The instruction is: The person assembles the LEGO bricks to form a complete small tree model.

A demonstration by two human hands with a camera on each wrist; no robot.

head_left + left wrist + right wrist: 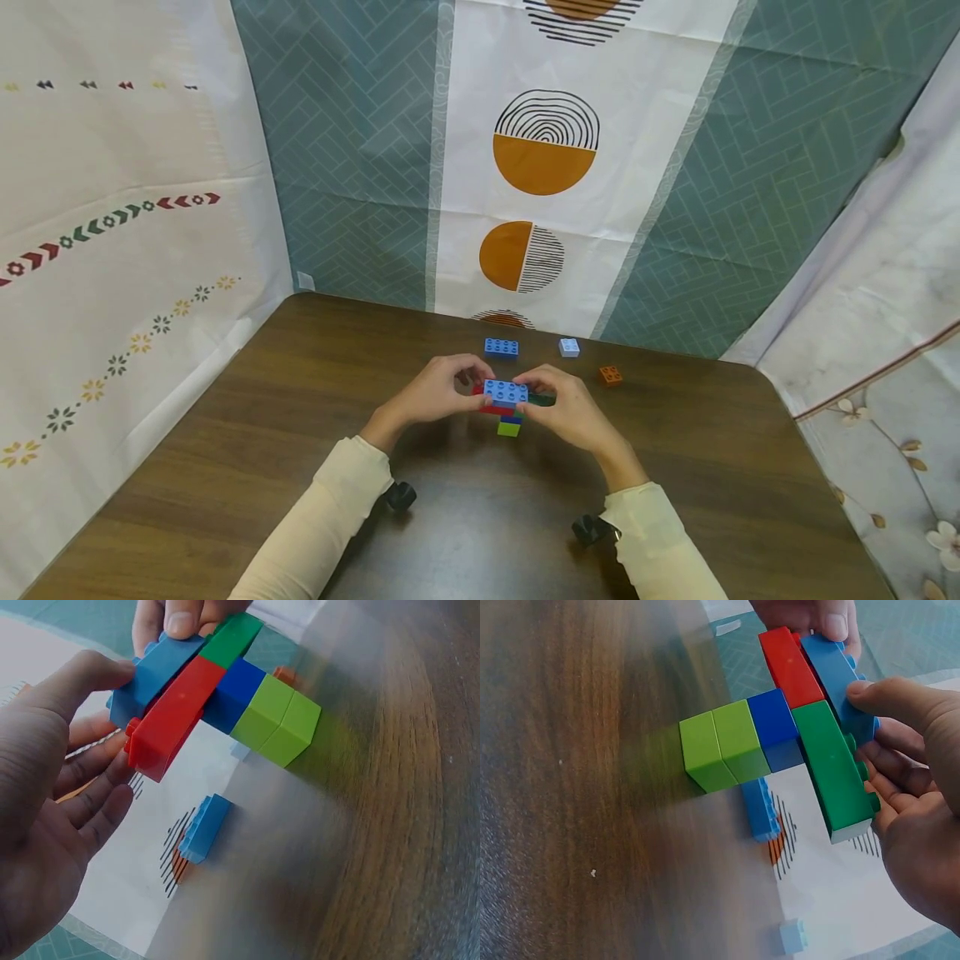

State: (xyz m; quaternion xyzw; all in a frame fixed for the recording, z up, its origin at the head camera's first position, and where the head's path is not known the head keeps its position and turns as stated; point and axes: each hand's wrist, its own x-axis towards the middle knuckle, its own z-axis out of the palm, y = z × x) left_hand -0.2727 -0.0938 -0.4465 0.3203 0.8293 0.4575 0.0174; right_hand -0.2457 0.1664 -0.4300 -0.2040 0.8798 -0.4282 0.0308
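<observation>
A small tower of toy building bricks stands on the table between the hands. Two lime green bricks (724, 750) form its base, below a dark blue brick (776, 729). Above that, a red brick (176, 716) and a green brick (831, 765) lie end to end, jutting out to either side. A light blue brick (506, 390) lies over both; whether it is fully seated I cannot tell. My left hand (442, 389) pinches its left end between thumb and fingers. At the right end, my right hand (567, 407) pinches the same brick.
Behind the tower lies another blue brick (501, 347). A small pale blue brick (569, 347) and an orange brick (611, 376) sit to its right on the brown wooden table (225, 442). Patterned cloths (360, 150) hang around the table's back and sides.
</observation>
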